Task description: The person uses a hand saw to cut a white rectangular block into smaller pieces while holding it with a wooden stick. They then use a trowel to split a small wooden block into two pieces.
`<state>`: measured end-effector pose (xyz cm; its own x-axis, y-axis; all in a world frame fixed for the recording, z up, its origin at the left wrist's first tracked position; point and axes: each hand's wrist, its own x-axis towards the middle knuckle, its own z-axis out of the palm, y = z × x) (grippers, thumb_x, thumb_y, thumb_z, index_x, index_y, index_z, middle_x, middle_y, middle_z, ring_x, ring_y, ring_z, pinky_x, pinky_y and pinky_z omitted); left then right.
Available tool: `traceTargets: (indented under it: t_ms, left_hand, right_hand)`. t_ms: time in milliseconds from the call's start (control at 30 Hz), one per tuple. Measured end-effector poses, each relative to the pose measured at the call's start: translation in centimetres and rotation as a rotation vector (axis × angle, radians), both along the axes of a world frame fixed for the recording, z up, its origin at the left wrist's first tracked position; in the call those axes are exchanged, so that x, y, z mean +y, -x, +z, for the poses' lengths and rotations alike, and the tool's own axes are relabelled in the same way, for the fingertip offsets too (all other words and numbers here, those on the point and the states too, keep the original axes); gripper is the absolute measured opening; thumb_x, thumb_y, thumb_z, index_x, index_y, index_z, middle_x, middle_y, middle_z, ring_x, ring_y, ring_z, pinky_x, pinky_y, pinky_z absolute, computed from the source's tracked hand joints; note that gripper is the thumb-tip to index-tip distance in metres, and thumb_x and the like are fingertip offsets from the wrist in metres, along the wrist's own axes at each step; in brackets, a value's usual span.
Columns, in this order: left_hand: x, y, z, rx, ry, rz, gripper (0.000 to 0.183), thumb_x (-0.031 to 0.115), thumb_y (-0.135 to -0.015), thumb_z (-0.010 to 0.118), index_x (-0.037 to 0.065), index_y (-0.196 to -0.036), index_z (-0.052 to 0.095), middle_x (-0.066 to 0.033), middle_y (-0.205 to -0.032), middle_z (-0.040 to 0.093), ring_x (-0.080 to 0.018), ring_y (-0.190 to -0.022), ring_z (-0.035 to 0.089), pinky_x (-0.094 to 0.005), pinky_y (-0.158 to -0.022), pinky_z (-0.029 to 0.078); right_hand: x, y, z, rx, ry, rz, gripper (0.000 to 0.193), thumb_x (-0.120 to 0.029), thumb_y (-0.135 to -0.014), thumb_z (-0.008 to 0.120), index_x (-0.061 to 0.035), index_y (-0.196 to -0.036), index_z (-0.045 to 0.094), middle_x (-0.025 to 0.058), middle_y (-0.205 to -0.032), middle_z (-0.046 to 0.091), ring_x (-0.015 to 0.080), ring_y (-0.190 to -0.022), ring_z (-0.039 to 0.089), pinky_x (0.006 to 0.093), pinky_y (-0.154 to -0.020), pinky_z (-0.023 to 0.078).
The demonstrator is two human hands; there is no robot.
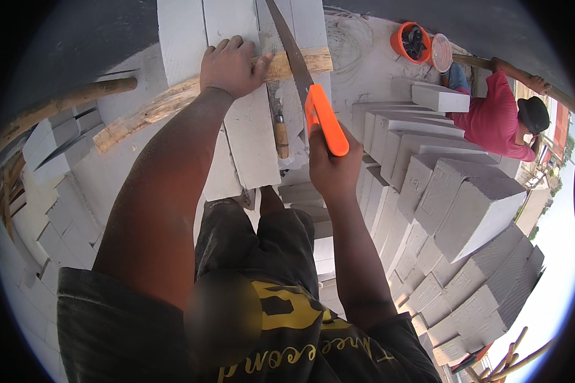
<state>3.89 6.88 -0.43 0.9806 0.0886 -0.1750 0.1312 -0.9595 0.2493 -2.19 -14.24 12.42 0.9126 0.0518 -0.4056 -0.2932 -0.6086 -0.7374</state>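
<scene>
My right hand [334,163] is closed round the orange handle of a hand saw [292,54]. Its long toothed blade points away from me and crosses a rough wooden plank [163,105]. My left hand [233,67] lies on that plank with its fingers spread forward and the thumb out to the side, near the blade. The plank rests across several pale blocks [252,137] laid side by side. Below the blade, a tool with a wooden handle [282,137] lies next to the blocks; dust or mortar covers its other end.
Stacked pale blocks [476,198] rise on my right, and more blocks [64,210] stand at left. A wooden pole [76,105] juts in from the left. An orange bucket [410,43] with dark contents stands at far right. Nearby, another person [492,124] in a pink shirt grips a pole.
</scene>
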Motion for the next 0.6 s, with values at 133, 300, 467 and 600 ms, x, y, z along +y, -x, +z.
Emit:
traceTargets:
  t_ms: [133,300,467,600]
  left_hand:
    - [1.8,0.4,0.1,-0.031,-0.021,0.024,0.048,0.051,-0.099,0.044,0.010,-0.097,0.068,-0.0086,-0.100,0.061,-0.0247,-0.102,0.061,-0.0454,-0.091,0.045]
    - [-0.1,-1.1,-0.5,-0.119,0.028,-0.010,0.044,0.049,-0.098,0.049,0.010,-0.092,0.067,-0.0086,-0.098,0.061,-0.0253,-0.098,0.062,-0.0452,-0.088,0.045]
    - [1.5,0.3,0.1,-0.153,0.009,0.038,0.044,0.048,-0.097,0.052,0.008,-0.087,0.065,-0.0095,-0.095,0.060,-0.0292,-0.093,0.062,-0.0440,-0.081,0.047]
    - [0.5,-0.5,0.1,-0.051,0.027,0.006,0.044,0.049,-0.099,0.048,0.010,-0.095,0.067,-0.0090,-0.100,0.061,-0.0256,-0.101,0.062,-0.0440,-0.089,0.046]
  right_hand:
    - [-5.3,8.9,4.6,-0.079,-0.036,0.031,0.013,-0.008,-0.092,0.060,0.0015,-0.083,0.058,0.0094,-0.058,0.058,0.0209,-0.049,0.059,0.0317,-0.049,0.044]
    - [-0.8,-0.7,-1.9,-0.101,-0.028,0.041,0.012,-0.009,-0.092,0.060,0.0016,-0.088,0.062,0.0112,-0.062,0.061,0.0221,-0.053,0.063,0.0319,-0.052,0.047]
    - [-3.8,7.2,3.3,-0.082,-0.058,-0.033,0.015,-0.009,-0.090,0.061,0.0020,-0.080,0.057,0.0116,-0.059,0.058,0.0192,-0.048,0.054,0.0337,-0.050,0.044]
    - [-1.7,2.4,-0.8,-0.118,-0.049,0.029,0.016,-0.008,-0.091,0.062,0.0020,-0.079,0.056,0.0110,-0.058,0.057,0.0199,-0.047,0.054,0.0337,-0.049,0.042]
